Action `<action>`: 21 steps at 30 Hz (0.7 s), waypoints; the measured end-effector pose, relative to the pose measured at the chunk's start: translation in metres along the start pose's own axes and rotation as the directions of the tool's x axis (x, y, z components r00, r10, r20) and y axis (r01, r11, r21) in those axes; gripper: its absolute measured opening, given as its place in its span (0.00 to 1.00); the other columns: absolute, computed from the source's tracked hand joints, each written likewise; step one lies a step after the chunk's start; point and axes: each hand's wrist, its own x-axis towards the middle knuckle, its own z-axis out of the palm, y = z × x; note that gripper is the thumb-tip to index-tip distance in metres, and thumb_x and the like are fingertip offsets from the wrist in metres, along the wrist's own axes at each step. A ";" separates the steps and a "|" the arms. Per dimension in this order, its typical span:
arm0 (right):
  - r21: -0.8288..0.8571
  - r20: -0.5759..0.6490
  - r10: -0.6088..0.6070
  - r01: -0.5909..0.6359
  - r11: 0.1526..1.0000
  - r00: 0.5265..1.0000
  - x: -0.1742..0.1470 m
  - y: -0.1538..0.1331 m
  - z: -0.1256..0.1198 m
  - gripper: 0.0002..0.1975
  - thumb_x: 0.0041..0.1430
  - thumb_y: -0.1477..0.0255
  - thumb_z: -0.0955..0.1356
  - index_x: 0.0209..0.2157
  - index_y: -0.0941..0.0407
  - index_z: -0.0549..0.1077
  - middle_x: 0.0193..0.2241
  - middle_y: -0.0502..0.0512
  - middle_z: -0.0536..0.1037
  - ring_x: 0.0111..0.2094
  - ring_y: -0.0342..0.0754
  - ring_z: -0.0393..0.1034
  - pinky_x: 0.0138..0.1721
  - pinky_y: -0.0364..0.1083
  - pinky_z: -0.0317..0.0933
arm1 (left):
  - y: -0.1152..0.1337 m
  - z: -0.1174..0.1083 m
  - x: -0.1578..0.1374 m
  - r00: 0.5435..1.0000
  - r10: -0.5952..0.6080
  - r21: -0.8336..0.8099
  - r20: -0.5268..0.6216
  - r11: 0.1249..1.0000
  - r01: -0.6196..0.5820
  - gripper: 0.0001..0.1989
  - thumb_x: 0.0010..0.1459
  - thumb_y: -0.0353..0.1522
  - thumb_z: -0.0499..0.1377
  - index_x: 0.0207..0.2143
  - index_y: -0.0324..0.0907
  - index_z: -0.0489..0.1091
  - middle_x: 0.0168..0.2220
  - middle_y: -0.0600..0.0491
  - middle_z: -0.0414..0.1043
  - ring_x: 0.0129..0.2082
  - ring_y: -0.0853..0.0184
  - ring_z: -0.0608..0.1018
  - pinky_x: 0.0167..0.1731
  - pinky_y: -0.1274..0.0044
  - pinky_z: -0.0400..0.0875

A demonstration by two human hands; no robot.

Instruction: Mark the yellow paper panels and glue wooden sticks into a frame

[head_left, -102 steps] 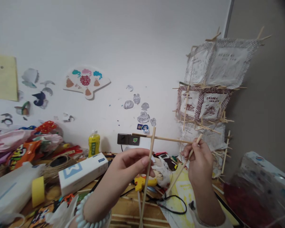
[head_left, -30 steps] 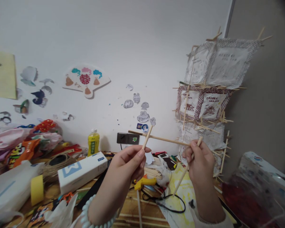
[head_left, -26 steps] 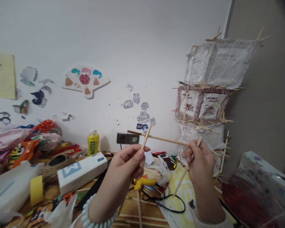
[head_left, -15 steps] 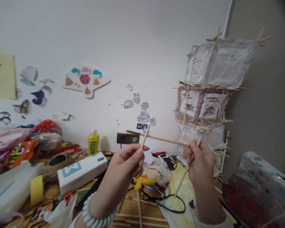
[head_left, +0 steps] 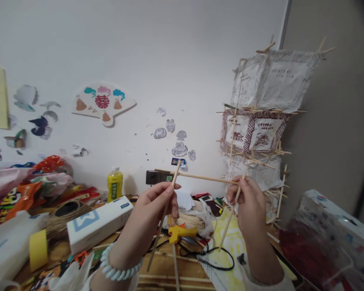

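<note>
My left hand (head_left: 156,208) pinches a thin wooden stick (head_left: 157,238) that slants from upper right to lower left. A second slanted wooden stick (head_left: 229,226) is between the fingers of my right hand (head_left: 248,204). Running between the two is a long, nearly level wooden stick (head_left: 204,178). Its right end meets the stick at my right fingertips, and its left part crosses the left stick and reaches past it. Whether these sticks are joined at the crossings I cannot tell. Below my hands lies a yellow glue gun (head_left: 182,233) with a dark cable.
A tiered stick-and-paper lantern (head_left: 255,129) stands at the right. Left are a white box (head_left: 100,224), a yellow tape roll (head_left: 38,250) and a drink bottle (head_left: 115,186). A yellow-marked paper (head_left: 227,266) and loose sticks (head_left: 182,279) lie on the wooden table.
The view has swung slightly right, so most things sit further left. The stick in my left hand now shows its full lower length. Both hands keep hold of their sticks.
</note>
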 end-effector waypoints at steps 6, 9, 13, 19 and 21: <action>-0.076 -0.066 -0.021 0.016 0.997 0.998 0.000 0.001 0.004 0.13 0.55 0.60 0.66 0.29 0.57 0.69 0.11 0.45 0.67 0.15 0.40 0.57 0.19 0.39 0.53 | -0.006 0.001 0.003 0.998 -0.063 0.011 0.010 0.998 0.063 0.10 0.56 0.37 0.59 0.35 0.38 0.68 0.19 0.58 0.67 0.19 0.75 0.69 0.21 0.83 0.63; -0.106 -0.058 -0.024 0.017 0.994 0.998 -0.001 0.001 0.004 0.13 0.55 0.60 0.66 0.30 0.58 0.70 0.11 0.44 0.67 0.15 0.40 0.57 0.19 0.39 0.53 | -0.009 0.000 0.006 0.996 -0.080 -0.008 -0.027 0.997 0.080 0.12 0.55 0.39 0.60 0.34 0.38 0.67 0.22 0.58 0.68 0.21 0.75 0.72 0.23 0.83 0.66; -0.127 -0.040 -0.026 0.021 0.992 0.999 -0.001 -0.001 0.004 0.14 0.56 0.60 0.65 0.31 0.58 0.70 0.11 0.44 0.66 0.16 0.40 0.57 0.20 0.40 0.53 | -0.010 -0.006 0.010 0.995 -0.024 -0.032 -0.100 0.999 0.021 0.17 0.51 0.42 0.62 0.37 0.39 0.67 0.26 0.58 0.70 0.24 0.73 0.75 0.28 0.79 0.71; -0.159 -0.023 -0.043 0.039 0.987 0.999 -0.003 -0.003 0.004 0.13 0.57 0.61 0.65 0.31 0.57 0.69 0.12 0.44 0.67 0.16 0.40 0.57 0.21 0.39 0.54 | -0.002 -0.010 0.012 0.952 0.138 0.182 -0.273 0.979 -0.090 0.28 0.44 0.39 0.67 0.45 0.40 0.63 0.29 0.55 0.74 0.27 0.69 0.78 0.30 0.77 0.73; -0.166 -0.019 -0.052 0.048 0.985 0.998 -0.004 -0.003 0.004 0.13 0.58 0.61 0.64 0.31 0.57 0.69 0.12 0.44 0.67 0.16 0.39 0.58 0.21 0.39 0.54 | 0.000 -0.012 0.011 0.953 0.166 0.243 -0.254 0.965 -0.103 0.27 0.44 0.39 0.67 0.45 0.40 0.64 0.30 0.55 0.74 0.28 0.69 0.78 0.30 0.77 0.73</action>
